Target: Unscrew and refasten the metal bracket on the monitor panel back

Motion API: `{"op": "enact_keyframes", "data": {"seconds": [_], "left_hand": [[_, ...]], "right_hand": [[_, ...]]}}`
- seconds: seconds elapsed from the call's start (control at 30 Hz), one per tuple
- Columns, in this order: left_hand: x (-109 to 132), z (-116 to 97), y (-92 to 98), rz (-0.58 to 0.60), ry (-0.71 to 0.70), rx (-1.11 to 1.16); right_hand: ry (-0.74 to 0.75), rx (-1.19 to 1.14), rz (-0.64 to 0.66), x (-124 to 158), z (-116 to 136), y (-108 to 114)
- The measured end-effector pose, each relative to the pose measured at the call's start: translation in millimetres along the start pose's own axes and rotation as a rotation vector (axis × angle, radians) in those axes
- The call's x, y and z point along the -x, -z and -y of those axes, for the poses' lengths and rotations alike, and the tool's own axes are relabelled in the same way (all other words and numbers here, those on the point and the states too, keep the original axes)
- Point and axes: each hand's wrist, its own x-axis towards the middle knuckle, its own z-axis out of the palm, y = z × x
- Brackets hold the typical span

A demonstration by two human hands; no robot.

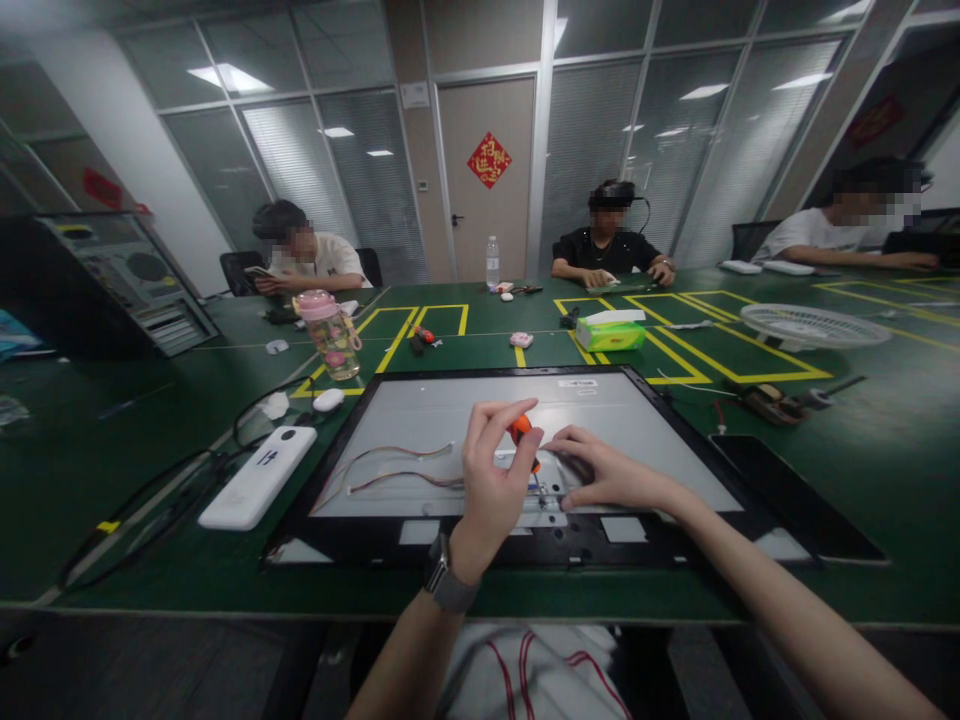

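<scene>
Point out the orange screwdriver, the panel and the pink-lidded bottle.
Orange screwdriver [520, 429]: head view, on the handle.
Panel [645, 430]: head view, on its grey surface.
Pink-lidded bottle [334, 346]: head view, clear body.

The left hand [491, 470] covers part of the orange and black screwdriver [520, 428], and the tool's thin tip is too small to see well. The right hand [611, 475] hides some of the shiny silver metal plate [551, 505]. Words on the small white label [577, 383] are too tiny to read. The bottom edge cuts off both bare arms [412, 660].
</scene>
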Motion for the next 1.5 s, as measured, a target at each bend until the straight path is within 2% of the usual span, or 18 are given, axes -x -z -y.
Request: {"op": "enact_keyframes", "data": {"seconds": [0.13, 0.3, 0.47, 0.63, 0.8, 1.0, 1.17, 1.37, 1.5], "left_hand": [[0.1, 0.1, 0.3, 0.039, 0.005, 0.066], [-0.2, -0.1, 0.1, 0.014, 0.015, -0.006], [0.3, -0.1, 0.8, 0.036, 0.021, 0.056], [-0.7, -1.5, 0.0, -0.003, 0.021, -0.016], [-0.2, 1.2, -1.1, 0.017, 0.074, 0.123], [-1.0, 2.7, -1.6, -0.04, 0.068, 0.019], [-1.4, 0.6, -0.7, 0.001, 0.099, 0.119], [-1.3, 0.0, -0.5, -0.011, 0.032, 0.054], [-1.5, -0.6, 0.0, 0.059, 0.042, 0.122]], "right_hand": [[0.004, 0.0, -0.001, 0.2, -0.2, -0.1], [-0.007, 0.003, 0.004, 0.6, 1.2, 0.6], [-0.005, 0.002, 0.006, 0.5, 0.3, 0.4], [-0.012, 0.001, 0.01, 0.6, 1.4, 0.5], [-0.01, 0.009, 0.006, 0.6, 2.2, 1.1], [-0.018, 0.001, 0.014, 0.7, 3.2, 1.3], [-0.028, -0.002, 0.015, 0.9, 2.4, 1.1], [-0.026, -0.006, 0.013, 0.9, 1.7, 1.2], [-0.024, -0.001, 0.007, 0.8, 1.9, 0.9]]}}
